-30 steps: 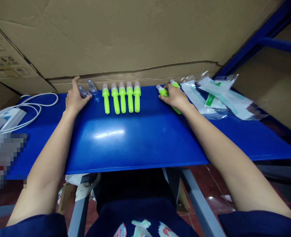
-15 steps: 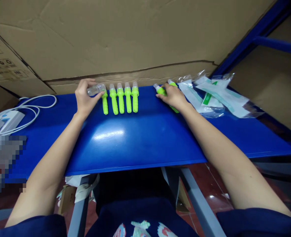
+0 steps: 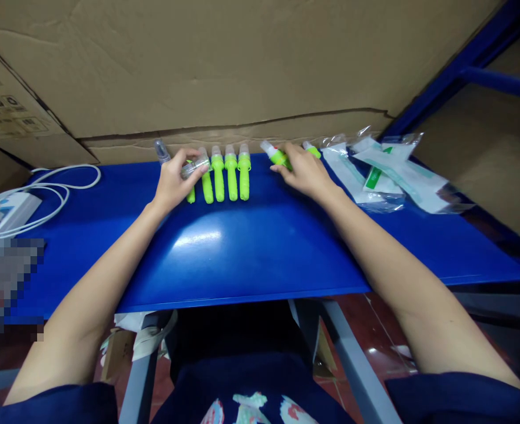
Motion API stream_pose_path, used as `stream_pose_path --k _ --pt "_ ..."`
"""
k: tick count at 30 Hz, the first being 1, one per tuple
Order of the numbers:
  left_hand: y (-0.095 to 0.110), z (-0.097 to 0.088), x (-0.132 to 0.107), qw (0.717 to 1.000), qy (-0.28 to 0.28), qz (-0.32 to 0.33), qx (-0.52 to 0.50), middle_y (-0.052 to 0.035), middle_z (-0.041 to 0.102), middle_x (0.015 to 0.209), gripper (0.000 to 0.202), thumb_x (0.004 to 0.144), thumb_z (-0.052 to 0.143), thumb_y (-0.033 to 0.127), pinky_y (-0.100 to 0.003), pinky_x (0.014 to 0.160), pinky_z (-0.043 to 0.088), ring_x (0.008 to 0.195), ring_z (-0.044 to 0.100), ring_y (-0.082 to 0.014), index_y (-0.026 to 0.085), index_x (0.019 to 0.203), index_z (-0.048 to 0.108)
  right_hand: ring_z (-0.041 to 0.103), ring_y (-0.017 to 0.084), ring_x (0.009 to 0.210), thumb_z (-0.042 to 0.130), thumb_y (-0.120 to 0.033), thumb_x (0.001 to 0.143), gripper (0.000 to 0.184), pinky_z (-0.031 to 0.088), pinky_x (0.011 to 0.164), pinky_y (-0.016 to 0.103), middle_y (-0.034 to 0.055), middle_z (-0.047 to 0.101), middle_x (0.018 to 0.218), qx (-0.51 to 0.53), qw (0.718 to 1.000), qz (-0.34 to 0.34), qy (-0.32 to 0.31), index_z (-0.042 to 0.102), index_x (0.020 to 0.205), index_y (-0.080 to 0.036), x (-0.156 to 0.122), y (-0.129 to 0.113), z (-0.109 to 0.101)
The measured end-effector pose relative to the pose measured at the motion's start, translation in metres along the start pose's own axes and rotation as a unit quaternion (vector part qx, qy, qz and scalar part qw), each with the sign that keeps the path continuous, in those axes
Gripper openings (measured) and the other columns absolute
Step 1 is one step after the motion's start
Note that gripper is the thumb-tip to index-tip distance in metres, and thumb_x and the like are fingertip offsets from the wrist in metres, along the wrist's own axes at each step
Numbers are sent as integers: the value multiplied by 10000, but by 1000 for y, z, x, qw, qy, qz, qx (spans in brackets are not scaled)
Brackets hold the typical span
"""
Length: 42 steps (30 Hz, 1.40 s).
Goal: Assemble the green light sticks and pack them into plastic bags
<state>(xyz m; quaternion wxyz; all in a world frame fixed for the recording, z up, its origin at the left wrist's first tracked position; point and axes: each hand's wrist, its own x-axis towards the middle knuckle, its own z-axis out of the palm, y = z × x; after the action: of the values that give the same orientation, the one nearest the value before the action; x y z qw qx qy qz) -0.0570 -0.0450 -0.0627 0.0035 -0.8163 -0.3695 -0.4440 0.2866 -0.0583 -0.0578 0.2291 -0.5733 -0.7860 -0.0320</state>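
My left hand (image 3: 175, 179) is closed on a small clear bottle (image 3: 194, 166), held tilted over the left end of a row of yellow-green bottles (image 3: 219, 178) with clear caps. Behind its fingers another clear bottle (image 3: 161, 151) shows; whether the hand touches it I cannot tell. My right hand (image 3: 306, 169) grips a yellow-green bottle (image 3: 279, 156) with a clear cap, tilted to the upper left. Just beyond that hand is one more capped yellow-green bottle (image 3: 311, 149), mostly hidden by the hand.
Clear packets (image 3: 383, 168) with white and green contents lie at the right of the blue table (image 3: 251, 253). On the left are a white cable (image 3: 68, 191) and a white device (image 3: 16, 209). Tall cardboard (image 3: 224, 65) stands along the back edge.
My left hand has moved right with a clear bottle, over the row's left end, and a second clear bottle now shows behind it. My right hand has shifted slightly left with its bottle.
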Motion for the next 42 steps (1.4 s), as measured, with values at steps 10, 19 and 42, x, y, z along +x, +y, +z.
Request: stream_pose_path --k 10,19,42 --pt "17 4 -3 989 -129 21 74 -153 759 1251 512 1057 520 588 -391 953 582 1105 751 -297 155 1308 629 689 334 1197 440 -270 1069 440 582 934 445 179 664 1390 1 986 -163 -20 595 1473 -187 -10 -46 -8" --pt "15 7 -2 986 -129 22 102 -158 764 1249 470 1019 617 519 -421 963 579 1121 745 -324 145 1301 645 685 304 1212 444 -251 1061 437 563 990 406 179 667 1415 24 977 -210 -1 616 1454 -167 -11 -47 4" --pt "43 17 -3 979 -176 82 67 -131 769 1155 574 1031 497 712 -534 1023 549 1128 732 -359 216 1266 666 530 364 1474 704 -458 976 398 494 1183 572 230 567 1530 149 961 -232 6 620 1249 -180 -6 -40 33"
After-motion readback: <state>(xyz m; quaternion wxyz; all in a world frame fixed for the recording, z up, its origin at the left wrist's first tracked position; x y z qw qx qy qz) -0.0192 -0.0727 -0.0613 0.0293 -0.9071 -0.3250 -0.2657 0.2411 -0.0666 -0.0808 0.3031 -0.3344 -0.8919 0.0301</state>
